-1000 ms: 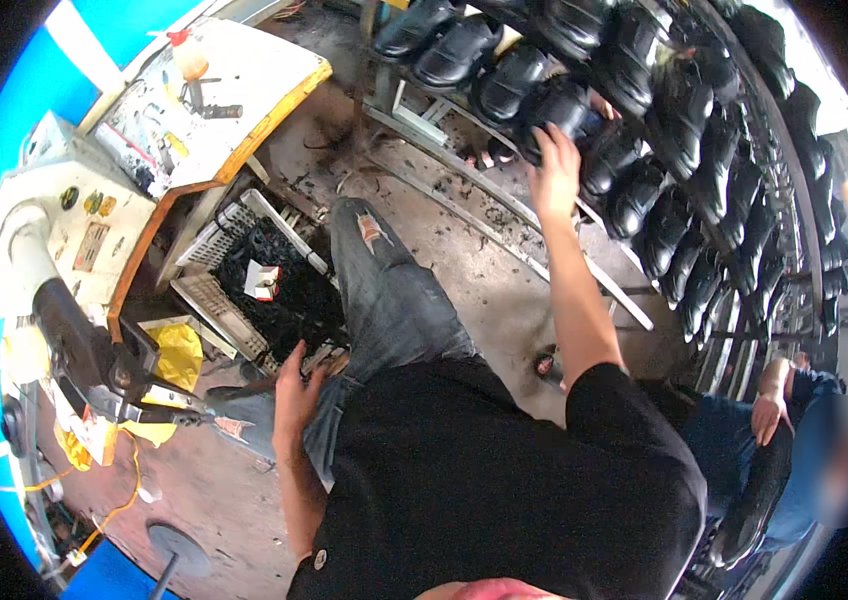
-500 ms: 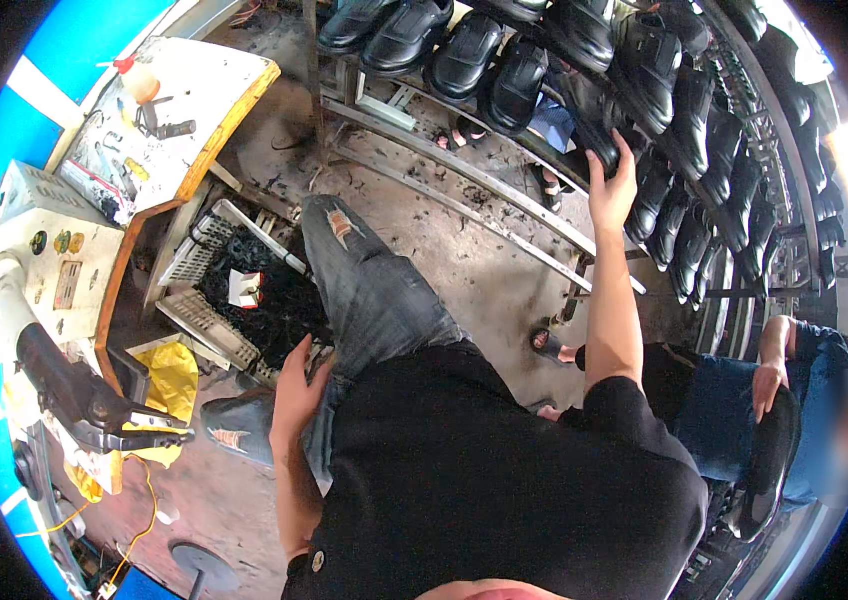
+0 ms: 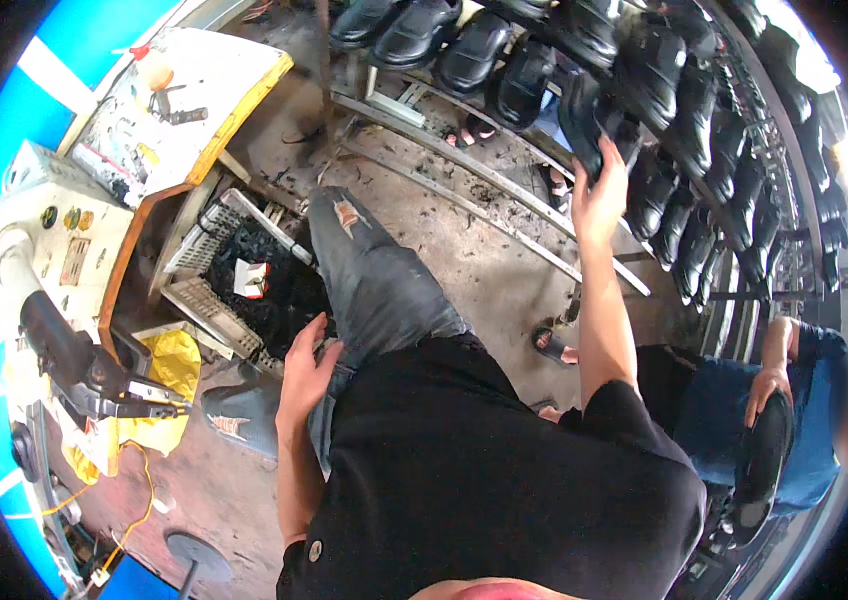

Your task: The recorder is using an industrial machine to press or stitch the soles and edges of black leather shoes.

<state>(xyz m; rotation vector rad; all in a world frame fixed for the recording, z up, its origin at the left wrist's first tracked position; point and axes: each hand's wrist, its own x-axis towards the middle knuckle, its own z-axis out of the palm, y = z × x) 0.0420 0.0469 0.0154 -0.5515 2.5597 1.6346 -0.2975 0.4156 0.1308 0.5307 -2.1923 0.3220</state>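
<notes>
At the upper right my right hand [image 3: 599,200] is stretched up to the shoe rack. Its fingers and thumb close round the lower end of a black shoe [image 3: 580,115], which is tilted among the others on the rack. My left hand [image 3: 309,372] is low over my lap, fingers apart, with nothing visible in it. Beside it stands a pale slatted crate [image 3: 209,315] with dark scraps and a small white-and-red box [image 3: 252,280] inside.
Rows of black shoes [image 3: 649,75] fill the metal rack [image 3: 484,170]. To the left are a machine with a black arm [image 3: 69,345], a worktable [image 3: 214,75] with tools and a yellow bag [image 3: 174,365]. At right, a co-worker's hand [image 3: 766,388] holds a dark shoe.
The shoe at my right hand has turned and shifted slightly left, with the fingers now lower on it. My left hand has barely moved. The view has shifted slightly.
</notes>
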